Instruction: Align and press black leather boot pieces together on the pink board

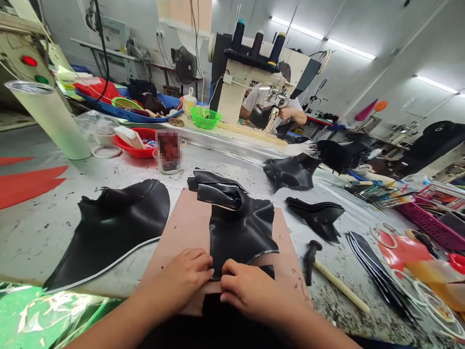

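A black leather piece with a pale line along part of its lower edge lies on a pinkish-tan board before me. At its lower left corner my left hand has its fingers curled down and closed on the edge. Just right of it, my right hand is bent over the same lower edge, thumb and fingers pinched together. The fingertips partly hide the leather between them. Folded black leather strips rest on the piece's top end. To the left lies a larger black leather piece with a white edge.
A hammer lies right of the board, near stacked black leather pieces and long strips. At the back stand a glass mug, a red bowl and a sewing machine. Another person works behind it.
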Demonstrator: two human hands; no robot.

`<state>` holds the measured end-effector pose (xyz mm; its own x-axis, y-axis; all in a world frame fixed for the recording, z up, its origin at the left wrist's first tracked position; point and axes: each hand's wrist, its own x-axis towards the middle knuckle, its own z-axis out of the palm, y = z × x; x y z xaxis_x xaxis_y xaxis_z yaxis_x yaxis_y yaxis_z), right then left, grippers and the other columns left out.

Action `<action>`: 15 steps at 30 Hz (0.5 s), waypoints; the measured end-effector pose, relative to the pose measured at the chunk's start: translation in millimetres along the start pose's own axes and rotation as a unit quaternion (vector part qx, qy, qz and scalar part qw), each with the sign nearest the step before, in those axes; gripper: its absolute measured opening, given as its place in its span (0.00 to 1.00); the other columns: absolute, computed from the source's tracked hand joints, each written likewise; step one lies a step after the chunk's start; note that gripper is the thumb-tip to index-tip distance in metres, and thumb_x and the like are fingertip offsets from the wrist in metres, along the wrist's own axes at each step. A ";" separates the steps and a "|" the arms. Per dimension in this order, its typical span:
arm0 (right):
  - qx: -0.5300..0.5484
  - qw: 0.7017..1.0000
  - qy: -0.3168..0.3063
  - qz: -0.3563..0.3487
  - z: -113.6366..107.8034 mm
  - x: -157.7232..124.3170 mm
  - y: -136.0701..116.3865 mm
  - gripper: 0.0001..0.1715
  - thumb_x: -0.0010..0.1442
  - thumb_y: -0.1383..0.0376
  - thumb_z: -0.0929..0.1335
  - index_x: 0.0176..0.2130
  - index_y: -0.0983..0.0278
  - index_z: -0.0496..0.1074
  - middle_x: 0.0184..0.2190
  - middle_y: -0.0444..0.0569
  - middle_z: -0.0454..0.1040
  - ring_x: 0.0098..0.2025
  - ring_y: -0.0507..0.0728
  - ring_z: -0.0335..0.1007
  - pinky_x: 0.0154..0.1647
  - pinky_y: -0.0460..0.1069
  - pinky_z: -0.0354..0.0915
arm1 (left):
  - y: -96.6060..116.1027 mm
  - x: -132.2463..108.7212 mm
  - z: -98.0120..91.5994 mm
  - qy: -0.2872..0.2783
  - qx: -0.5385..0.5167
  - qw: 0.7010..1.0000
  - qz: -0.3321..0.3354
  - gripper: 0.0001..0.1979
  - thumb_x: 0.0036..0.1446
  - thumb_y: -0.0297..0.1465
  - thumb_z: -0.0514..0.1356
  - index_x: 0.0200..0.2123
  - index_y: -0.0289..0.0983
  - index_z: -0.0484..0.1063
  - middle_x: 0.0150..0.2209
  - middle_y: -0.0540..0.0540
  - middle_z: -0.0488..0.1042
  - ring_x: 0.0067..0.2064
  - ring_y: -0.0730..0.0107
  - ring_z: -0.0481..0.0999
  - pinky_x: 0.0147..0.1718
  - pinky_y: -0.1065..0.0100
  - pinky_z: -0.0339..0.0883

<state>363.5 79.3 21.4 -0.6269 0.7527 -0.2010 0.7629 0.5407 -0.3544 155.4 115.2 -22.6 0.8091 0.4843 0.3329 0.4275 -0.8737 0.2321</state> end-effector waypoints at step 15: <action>-0.020 0.998 -0.049 -0.014 -12.9 19.8 4.6 0.06 0.61 0.66 0.65 0.32 0.61 0.70 0.31 0.42 0.73 0.27 0.52 0.69 0.24 0.47 0.53 | 32.7 -35.0 0.6 0.066 0.062 0.996 -0.011 0.16 0.62 0.28 0.47 0.48 0.39 0.70 0.43 0.49 0.78 0.42 0.67 0.73 0.43 0.68 0.64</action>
<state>356.6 101.5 27.6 -0.6595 0.6972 -0.2809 0.7490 0.5776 -0.3247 141.3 69.7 -27.2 0.7425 0.4987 0.4473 0.4983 -0.8574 0.1287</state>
